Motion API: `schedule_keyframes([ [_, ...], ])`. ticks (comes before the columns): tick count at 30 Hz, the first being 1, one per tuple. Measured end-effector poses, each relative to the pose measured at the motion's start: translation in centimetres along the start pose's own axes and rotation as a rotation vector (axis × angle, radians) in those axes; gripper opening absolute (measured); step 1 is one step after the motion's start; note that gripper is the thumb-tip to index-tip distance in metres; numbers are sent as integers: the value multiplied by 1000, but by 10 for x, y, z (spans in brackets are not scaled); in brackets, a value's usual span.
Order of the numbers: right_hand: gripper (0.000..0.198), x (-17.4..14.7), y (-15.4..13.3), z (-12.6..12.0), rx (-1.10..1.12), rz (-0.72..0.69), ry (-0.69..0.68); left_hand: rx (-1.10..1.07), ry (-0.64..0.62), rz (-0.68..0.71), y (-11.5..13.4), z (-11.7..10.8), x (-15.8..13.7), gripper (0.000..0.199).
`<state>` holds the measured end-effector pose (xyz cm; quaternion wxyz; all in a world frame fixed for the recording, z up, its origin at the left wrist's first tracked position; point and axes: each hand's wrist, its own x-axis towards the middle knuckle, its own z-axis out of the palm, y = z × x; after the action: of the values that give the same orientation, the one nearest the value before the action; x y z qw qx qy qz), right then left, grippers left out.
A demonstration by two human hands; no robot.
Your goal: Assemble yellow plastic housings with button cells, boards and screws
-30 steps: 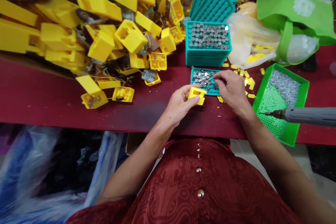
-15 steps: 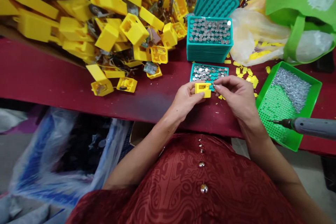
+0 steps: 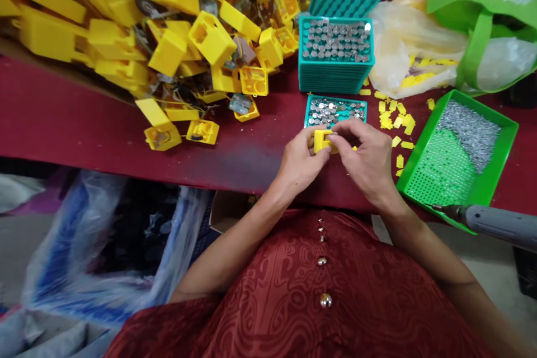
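I have a small yellow case (image 3: 321, 141) in the grip of my left hand (image 3: 302, 158), pinched between thumb and fingers, just in front of the near edge of a teal tray (image 3: 343, 116). My right hand (image 3: 364, 155) meets the case from the other side, thumb and forefinger close together at its right part; those fingertips hide whatever may lie between them, so I cannot tell whether that grip pinches anything. Round silver discs (image 3: 323, 106) sit in the tray, which lies on a dark red tabletop (image 3: 235, 162). Right behind it I see a stack of teal trays (image 3: 335, 78), its top one filled with more discs. To my right, yellow tabs (image 3: 406, 145) are scattered near a tilted green basket (image 3: 447, 159), with tiny silver pieces (image 3: 476, 128) heaped in its far corner. A grey tool (image 3: 501, 225) points leftward over the basket's near end. A green bag (image 3: 480, 47) stands beyond. To my left, a large heap of yellow housings (image 3: 212, 39) spreads toward the far side.
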<state>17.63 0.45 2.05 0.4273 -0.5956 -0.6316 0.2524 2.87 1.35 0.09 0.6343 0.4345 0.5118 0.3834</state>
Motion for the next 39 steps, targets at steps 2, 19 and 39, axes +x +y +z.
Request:
schedule_keyframes([
  [2,13,1,3,-5,121,30,20,-54,-36,-52,3,-1,2,39],
  [19,33,11,23,-17,-335,-481,-220,-137,-213,-229,19,-2,6,25],
  [39,28,17,23,-37,-226,-527,-485,-121,-454,-266,15,-21,6,18],
])
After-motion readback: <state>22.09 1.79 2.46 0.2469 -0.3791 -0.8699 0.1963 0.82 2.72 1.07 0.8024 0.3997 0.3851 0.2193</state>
